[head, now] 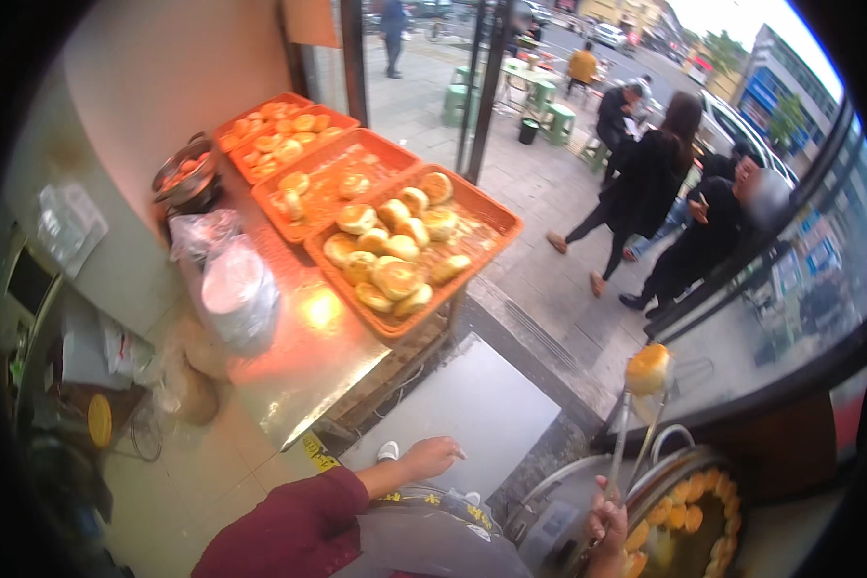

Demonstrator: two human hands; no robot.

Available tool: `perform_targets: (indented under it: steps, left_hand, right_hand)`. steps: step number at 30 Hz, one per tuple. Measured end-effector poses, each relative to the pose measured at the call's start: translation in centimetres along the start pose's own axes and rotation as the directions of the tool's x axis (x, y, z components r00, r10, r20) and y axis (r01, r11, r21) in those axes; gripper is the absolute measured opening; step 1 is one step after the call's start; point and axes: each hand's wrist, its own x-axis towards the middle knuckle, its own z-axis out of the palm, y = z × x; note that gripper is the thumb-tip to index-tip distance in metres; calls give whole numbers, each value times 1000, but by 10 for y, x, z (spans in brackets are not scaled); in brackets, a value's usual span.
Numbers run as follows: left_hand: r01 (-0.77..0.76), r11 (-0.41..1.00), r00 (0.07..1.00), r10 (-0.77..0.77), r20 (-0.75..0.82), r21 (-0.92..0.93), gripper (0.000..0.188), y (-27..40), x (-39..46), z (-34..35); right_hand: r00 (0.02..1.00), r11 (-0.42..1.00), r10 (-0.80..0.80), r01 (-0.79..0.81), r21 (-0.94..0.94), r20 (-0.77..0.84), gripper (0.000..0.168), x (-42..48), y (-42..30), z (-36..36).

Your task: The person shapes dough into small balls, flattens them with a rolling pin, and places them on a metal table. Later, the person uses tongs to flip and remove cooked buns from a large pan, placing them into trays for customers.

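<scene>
My right hand (607, 516) is closed around a pair of metal tongs (619, 441), whose tips grip a round golden-brown bun (648, 369). Below and to the right of that hand lies a large round pan (668, 473) with several browned buns (678, 514) around its inside edge and in its middle. My left hand (436, 457) is in front of my apron, touching nothing; its fingers are loosely bent. Ahead on the left, an orange plastic tray (502, 224) holds a heap of round buns (397, 278).
The metal-topped table (282, 397) bears more orange trays (260, 195), a plastic-wrapped white stack (242, 289) and a metal pot (188, 177). A glass panel (787, 303) stands right of the doorway. Outside, several people walk or sit near green stools (560, 123).
</scene>
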Motion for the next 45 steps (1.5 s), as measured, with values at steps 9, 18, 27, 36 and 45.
perform_targets:
  steps: [9, 18, 27, 36, 45]
  left_hand:
    - [356, 927, 890, -375, -259, -118, 23, -60, -91, -72]
    - [484, 852, 734, -519, -438, -199, 22, -80, -162, -103]
    - [225, 973, 951, -232, -203, -55, 20, -46, -61, -85]
    - [-50, 998, 984, 53, 168, -22, 17, 41, 46, 24]
    - [-121, 992, 928, 103, 358, 30, 16, 108, 67, 100]
  right_hand:
    - [719, 821, 560, -415, -393, 412, 48, 215, 93, 263]
    - [650, 864, 496, -303, -403, 576, 47, 295, 186, 373]
    - [953, 750, 159, 54, -659, 260, 64, 158, 110, 175]
    - [419, 379, -712, -446, -811, -563, 61, -36, 6, -117]
    - [88, 382, -507, -869, -315, -857, 51, -163, -60, -298]
